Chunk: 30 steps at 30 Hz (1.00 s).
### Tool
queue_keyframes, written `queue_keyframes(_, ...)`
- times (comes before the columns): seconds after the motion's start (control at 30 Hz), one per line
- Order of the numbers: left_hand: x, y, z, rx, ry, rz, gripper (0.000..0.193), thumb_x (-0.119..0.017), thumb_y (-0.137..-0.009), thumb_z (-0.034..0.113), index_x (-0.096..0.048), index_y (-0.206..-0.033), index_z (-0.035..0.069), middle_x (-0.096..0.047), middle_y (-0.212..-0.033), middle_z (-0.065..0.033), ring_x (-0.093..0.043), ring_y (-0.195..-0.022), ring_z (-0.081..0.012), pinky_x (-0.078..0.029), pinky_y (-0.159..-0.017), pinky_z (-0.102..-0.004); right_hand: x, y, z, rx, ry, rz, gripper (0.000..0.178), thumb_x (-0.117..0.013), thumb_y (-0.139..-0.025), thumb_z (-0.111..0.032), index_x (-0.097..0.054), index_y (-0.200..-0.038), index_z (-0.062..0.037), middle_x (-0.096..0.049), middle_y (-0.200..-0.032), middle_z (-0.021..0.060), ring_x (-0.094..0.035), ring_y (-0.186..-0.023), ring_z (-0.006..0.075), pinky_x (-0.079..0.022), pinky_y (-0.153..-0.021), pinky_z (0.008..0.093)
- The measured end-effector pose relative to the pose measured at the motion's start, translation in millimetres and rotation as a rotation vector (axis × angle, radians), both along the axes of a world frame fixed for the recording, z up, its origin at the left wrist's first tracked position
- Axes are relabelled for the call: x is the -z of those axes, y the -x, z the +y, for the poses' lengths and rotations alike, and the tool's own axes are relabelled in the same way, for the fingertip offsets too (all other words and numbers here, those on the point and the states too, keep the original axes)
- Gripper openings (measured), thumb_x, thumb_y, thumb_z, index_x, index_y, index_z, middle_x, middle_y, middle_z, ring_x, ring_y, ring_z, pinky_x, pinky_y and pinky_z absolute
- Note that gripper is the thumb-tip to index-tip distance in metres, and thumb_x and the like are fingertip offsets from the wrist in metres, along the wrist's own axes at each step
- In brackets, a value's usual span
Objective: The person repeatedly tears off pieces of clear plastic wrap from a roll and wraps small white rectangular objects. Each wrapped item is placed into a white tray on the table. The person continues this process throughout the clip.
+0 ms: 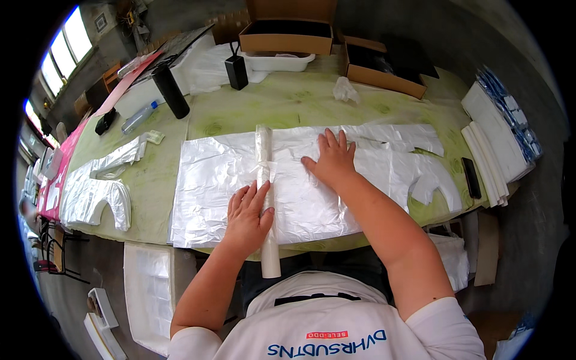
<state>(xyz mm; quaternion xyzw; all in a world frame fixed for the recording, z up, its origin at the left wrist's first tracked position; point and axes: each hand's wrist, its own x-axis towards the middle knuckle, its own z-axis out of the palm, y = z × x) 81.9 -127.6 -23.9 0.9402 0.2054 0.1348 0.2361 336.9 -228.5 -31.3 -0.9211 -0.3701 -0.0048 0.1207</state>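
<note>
Across the table in front of me lies a stack of shiny white plastic bags [210, 162], whose handle-shaped ends point right. A pale tube [270, 255] wrapped in clear film lies crosswise over the stack, its near end sticking out past the table edge. My left hand [247, 216] rests flat beside the tube, with its fingertips and thumb touching it. Spread out on the plastic to the right of the tube is my right hand [333, 161], palm down. Neither hand grips anything.
Another folded stack of plastic bags [99, 186] lies at the left. A black cylinder [171, 93], a plastic bottle [138, 117] and cardboard boxes [287, 43] stand toward the back. A black phone-like object [471, 178] and white rolls [485, 165] lie at the right.
</note>
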Motion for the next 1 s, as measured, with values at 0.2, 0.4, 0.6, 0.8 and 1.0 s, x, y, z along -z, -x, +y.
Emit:
queue_keyframes(0.2,22,10,10,0.012,-0.044,-0.039,0.060,-0.056,-0.098,0.035,-0.046,-0.152,0.012,-0.041,-0.159,-0.0197,-0.032,-0.147,-0.0398,-0.020,-0.123,-0.0496,-24,99,24,-0.685,-0.534,0.165,0.073,-0.073,-0.084,-0.035,-0.051,-0.146,-0.0032,-0.049,-0.153,0.0146,-0.036,-0.146,0.0398,-0.023,-0.120,0.0607)
queue_keyframes(0.4,13,14,6,-0.006,-0.057,-0.080,0.051,-0.062,-0.096,0.028,-0.056,-0.146,0.019,-0.048,-0.150,-0.0149,-0.034,-0.144,-0.0387,-0.025,-0.121,-0.0504,18,107,16,-0.488,-0.696,-0.083,0.038,-0.068,-0.088,-0.030,-0.068,-0.123,-0.0142,-0.041,-0.153,0.0230,-0.031,-0.144,0.0509,-0.021,-0.116,0.0704)
queue_keyframes(0.6,13,14,3,-0.057,-0.007,-0.163,0.045,-0.064,-0.094,0.024,-0.064,-0.138,0.023,-0.053,-0.145,-0.0147,-0.040,-0.139,-0.0394,-0.031,-0.118,-0.0498,-7,9,11,0.000,-0.028,0.022,0.057,-0.068,-0.089,-0.044,-0.060,-0.143,-0.0269,-0.024,-0.168,0.0151,-0.013,-0.155,0.0426,-0.013,-0.121,0.0674)
queue_keyframes(0.8,14,7,4,-0.032,0.003,-0.221,0.042,-0.066,-0.091,0.020,-0.065,-0.133,0.019,-0.054,-0.139,-0.0162,-0.045,-0.134,-0.0385,-0.035,-0.114,-0.0489,-4,17,30,-0.047,-0.103,-0.067,0.071,-0.068,-0.090,-0.031,-0.043,-0.151,-0.0066,-0.041,-0.159,0.0086,-0.029,-0.150,0.0337,-0.020,-0.120,0.0668)
queue_keyframes(1.0,105,33,41,-0.136,0.853,-0.937,0.039,-0.055,-0.090,-0.008,-0.047,-0.126,0.006,-0.052,-0.119,-0.0080,-0.050,-0.116,-0.0204,-0.040,-0.108,-0.0375,-19,154,7,-0.857,-0.555,0.265,0.052,-0.072,-0.087,-0.024,-0.060,-0.135,-0.0081,-0.059,-0.139,0.0120,-0.043,-0.143,0.0370,-0.026,-0.119,0.0617)
